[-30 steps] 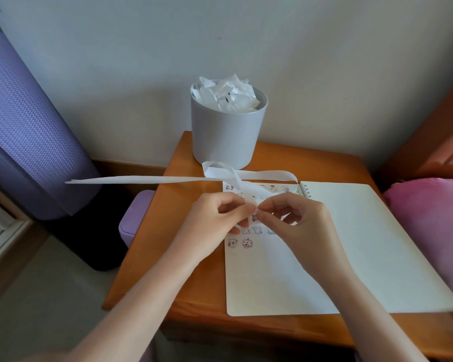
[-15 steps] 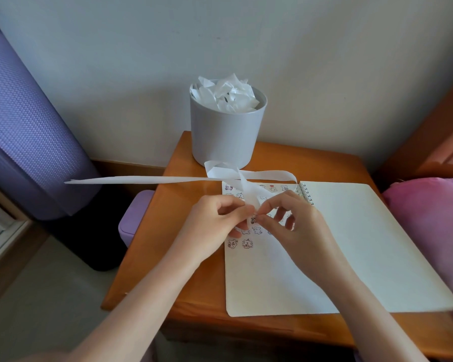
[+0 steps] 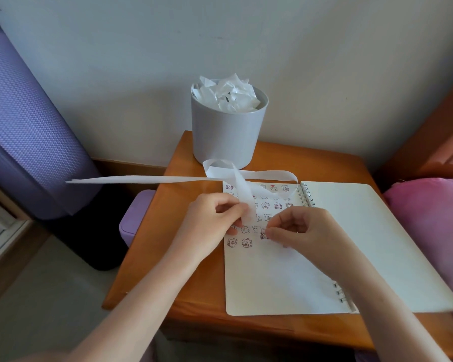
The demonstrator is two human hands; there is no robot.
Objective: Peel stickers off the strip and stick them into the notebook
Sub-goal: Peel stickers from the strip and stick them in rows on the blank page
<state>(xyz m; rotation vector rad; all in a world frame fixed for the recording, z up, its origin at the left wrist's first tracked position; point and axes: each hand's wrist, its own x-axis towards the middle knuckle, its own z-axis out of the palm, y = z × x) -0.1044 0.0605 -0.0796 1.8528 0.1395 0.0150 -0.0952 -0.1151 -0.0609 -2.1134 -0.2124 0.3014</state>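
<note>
— Biggest things first?
— Seen from above: purple rolled mat (image 3: 29, 131) on the left, orange wooden table (image 3: 168, 244) in the middle against a pale wall, pink cushion (image 3: 434, 220) on the right. At the table's far edge, a grey bin (image 3: 228, 137) heaped with crumpled white paper.

— And on the table?
— Open spiral notebook (image 3: 364, 244), lying flat. Rows of small cartoon stickers (image 3: 246, 242) across the upper part of its left page.

— The strip?
— Long white backing strip (image 3: 246, 199), looped above the notebook's top edge, with one tail jutting left past the table. Thin, light and floppy by the look of it; likely to curl, or tear if tugged. Best pinched close to the peel point.

— Hands?
— Over the left page, left hand (image 3: 207, 228) with thumb and fingers pinched on the strip's hanging end. Just beside it, right hand (image 3: 309, 228) with fingertips clenched on one tiny sticker (image 3: 263, 235), low by the stickered rows. Cannot tell whether already touching the paper.

— Handling that sticker?
— Probably flimsy and tacky. Hold by one edge only, then press flat.
</note>
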